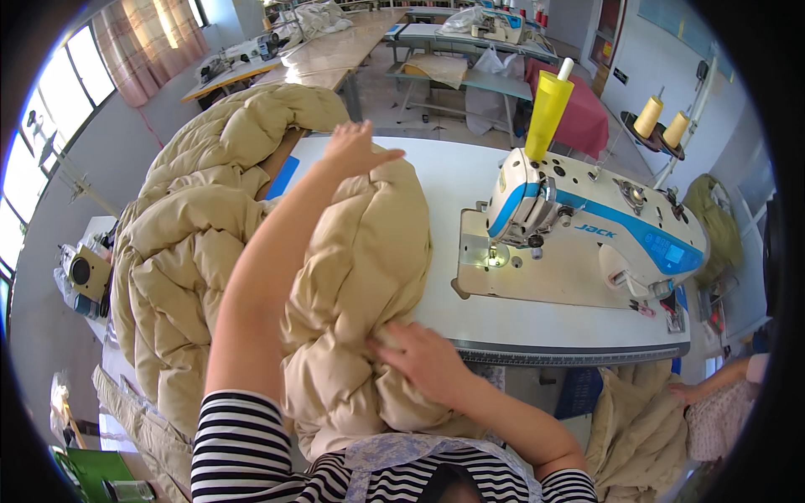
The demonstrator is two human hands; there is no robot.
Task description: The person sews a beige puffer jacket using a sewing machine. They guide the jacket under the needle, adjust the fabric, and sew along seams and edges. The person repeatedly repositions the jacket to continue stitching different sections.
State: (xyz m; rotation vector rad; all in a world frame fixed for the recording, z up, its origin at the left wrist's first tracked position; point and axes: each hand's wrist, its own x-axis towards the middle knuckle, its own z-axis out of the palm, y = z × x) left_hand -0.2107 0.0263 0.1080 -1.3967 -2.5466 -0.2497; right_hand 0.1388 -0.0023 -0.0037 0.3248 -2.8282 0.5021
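A bulky beige padded garment [360,243] lies heaped over the left part of the white sewing table [436,176] and spills toward my lap. My left hand [359,151] reaches across to its far end, with the thumb stuck out and the fingers spread over the cloth. Nearer to me, my right hand [423,356] has its fingers around a fold of the same garment, slightly blurred. To the right stands a white and blue sewing machine [587,218], its needle area lit. No cloth lies under its needle.
A yellow thread cone [549,113] tops the machine; two paler cones [650,116] stand behind it. At the right edge, another person's hand [692,392] touches beige cloth [641,419]. A green box [101,474] is at lower left. Beyond are more worktables [360,42].
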